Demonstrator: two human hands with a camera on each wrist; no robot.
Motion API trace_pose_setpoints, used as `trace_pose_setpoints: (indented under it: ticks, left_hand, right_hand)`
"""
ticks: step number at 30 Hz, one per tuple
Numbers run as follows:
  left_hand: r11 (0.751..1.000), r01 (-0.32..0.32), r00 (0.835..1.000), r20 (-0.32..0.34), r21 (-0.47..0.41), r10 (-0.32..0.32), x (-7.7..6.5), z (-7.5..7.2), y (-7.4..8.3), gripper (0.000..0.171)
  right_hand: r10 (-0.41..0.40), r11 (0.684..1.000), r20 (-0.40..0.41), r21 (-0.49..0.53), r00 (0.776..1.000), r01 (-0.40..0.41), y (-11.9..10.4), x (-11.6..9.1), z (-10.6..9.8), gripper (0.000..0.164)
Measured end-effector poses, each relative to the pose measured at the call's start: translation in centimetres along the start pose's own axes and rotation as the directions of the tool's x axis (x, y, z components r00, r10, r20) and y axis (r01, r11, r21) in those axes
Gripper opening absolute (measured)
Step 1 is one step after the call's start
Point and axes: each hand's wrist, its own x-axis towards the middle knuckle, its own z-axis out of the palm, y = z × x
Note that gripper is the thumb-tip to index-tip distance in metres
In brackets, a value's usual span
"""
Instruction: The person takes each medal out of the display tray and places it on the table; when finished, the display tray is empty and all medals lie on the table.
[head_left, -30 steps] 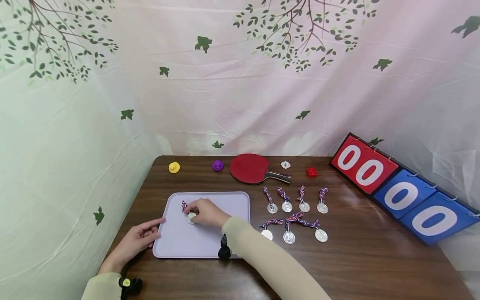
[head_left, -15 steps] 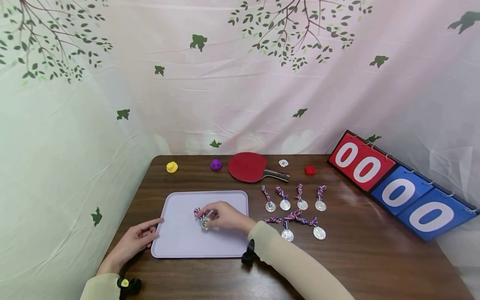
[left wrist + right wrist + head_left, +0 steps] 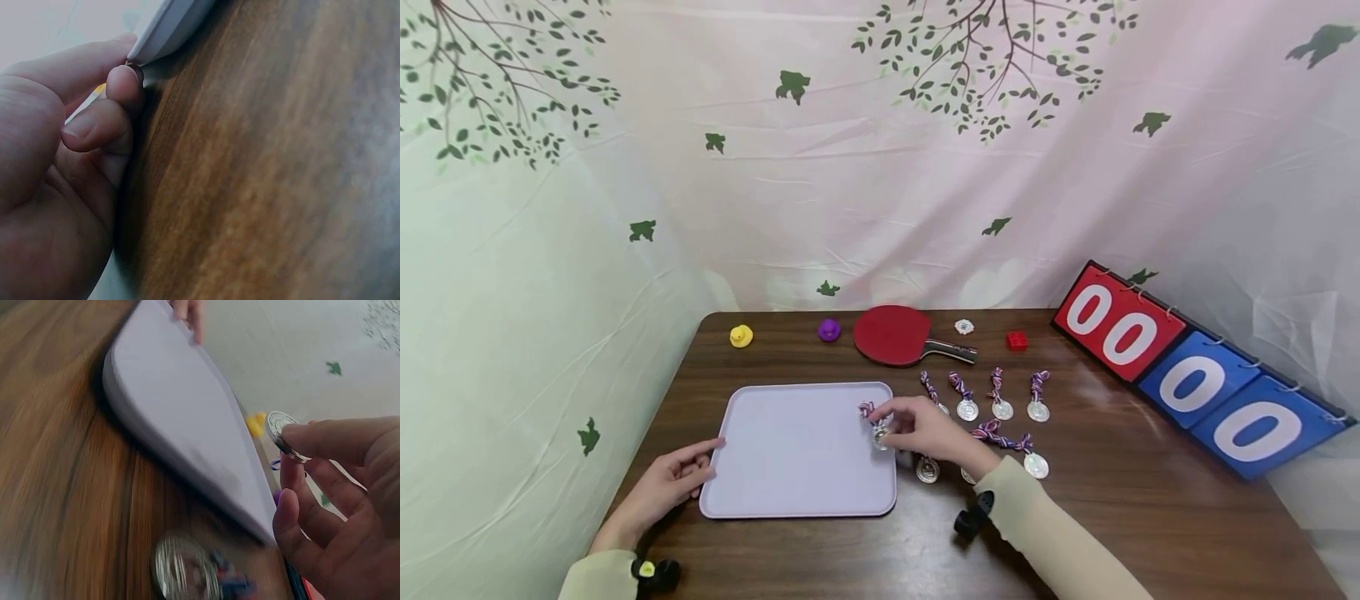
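Note:
My right hand [image 3: 931, 429] pinches a silver medal [image 3: 880, 435] between thumb and fingers above the tray's right edge. Its red, white and blue ribbon [image 3: 867, 410] is knotted short. In the right wrist view the medal [image 3: 279, 428] is tilted, seen nearly edge-on beside the thumb. The pale lilac tray [image 3: 797, 458] has nothing on it. At its left rim is my left hand [image 3: 666, 483], the index fingertip touching the edge and the other fingers loosely bent. The left wrist view shows those fingertips [image 3: 125, 78] right at the tray's rim [image 3: 150, 37].
Several more medals [image 3: 1037, 411] with knotted ribbons lie right of the tray, some partly behind my right hand. Along the back are a yellow duck [image 3: 741, 336], purple duck [image 3: 829, 330], red paddle [image 3: 891, 335], white chip-like piece [image 3: 964, 327] and red block [image 3: 1017, 340]. A scoreboard [image 3: 1195, 367] leans at right.
My right hand has lifted the medal from the left part of the tray and carried it right, to the tray's right edge. My left hand stays at the left rim.

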Motion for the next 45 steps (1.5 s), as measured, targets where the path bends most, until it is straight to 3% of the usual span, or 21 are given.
trace_pose_setpoints:
  ticks: [9,16,25,31,36,40,45]
  left_hand:
    - [1.000,0.004,1.000,-0.004,0.009,-0.004,0.2,0.1,-0.1,0.048]
    - [1.000,-0.015,1.000,-0.009,0.004,0.015,0.3,0.3,-0.3,0.047]
    - [1.000,-0.020,1.000,-0.016,0.007,0.020,-0.1,0.7,-0.4,0.047]
    - [1.000,-0.013,1.000,-0.021,0.002,0.013,-0.4,1.0,-0.4,0.048]
    - [1.000,-0.006,1.000,-0.017,-0.007,0.006,-0.4,1.2,-0.3,0.049]
    - [1.000,0.003,1.000,-0.021,-0.005,-0.003,-0.4,1.3,-0.4,0.050]
    - [1.000,0.002,1.000,-0.028,-0.011,-0.002,-0.4,1.3,-0.4,0.049]
  right_hand:
    - [0.019,1.000,-0.107,0.006,0.994,-0.018,1.0,-5.4,-4.2,0.031]
    - [0.043,0.999,-0.208,-0.005,0.977,-0.045,-0.2,-9.7,-7.6,0.030]
    - [0.163,0.976,-0.366,-0.078,0.916,-0.205,4.4,-15.0,-11.1,0.031]
    - [0.225,0.957,-0.403,-0.079,0.887,-0.278,5.2,-18.0,-12.7,0.034]
    - [0.281,0.926,-0.440,-0.108,0.853,-0.361,5.6,-20.2,-14.1,0.035]
    - [0.333,0.872,-0.453,-0.185,0.827,-0.453,5.9,-21.6,-14.9,0.036]
    - [0.350,0.815,-0.426,-0.299,0.834,-0.495,6.0,-22.4,-15.2,0.030]
